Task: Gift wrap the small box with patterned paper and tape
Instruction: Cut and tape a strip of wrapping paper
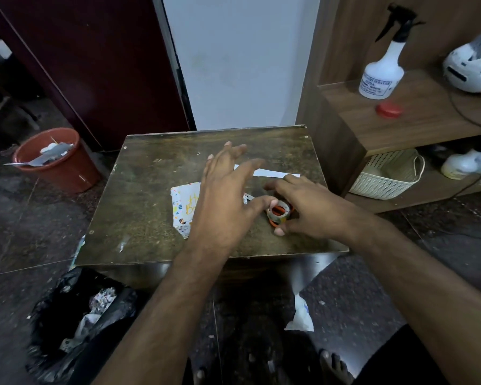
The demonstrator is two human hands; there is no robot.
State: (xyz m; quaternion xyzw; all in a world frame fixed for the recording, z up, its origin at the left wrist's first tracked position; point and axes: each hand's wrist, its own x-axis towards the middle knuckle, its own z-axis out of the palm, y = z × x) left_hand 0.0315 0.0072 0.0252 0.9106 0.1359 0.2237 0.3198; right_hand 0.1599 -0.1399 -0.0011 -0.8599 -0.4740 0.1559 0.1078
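Observation:
On the small worn wooden table (139,207) lies a white gift wrap (182,209) printed with coloured shapes and yellow lettering, largely hidden under my left hand (228,195). That hand hovers above it with fingers spread and its thumb touching a roll of clear tape (279,212) with an orange core. My right hand (314,207) curls around the roll from the right, fingers on it. A white paper strip (272,172) lies beyond the hands. The small box is hidden from view.
A red bin (57,159) with paper scraps stands at the far left on the floor. A black bag (78,323) of wrap scraps sits near left. A wooden shelf at right holds a spray bottle (383,70), a red lid (389,109) and a white basket (386,176).

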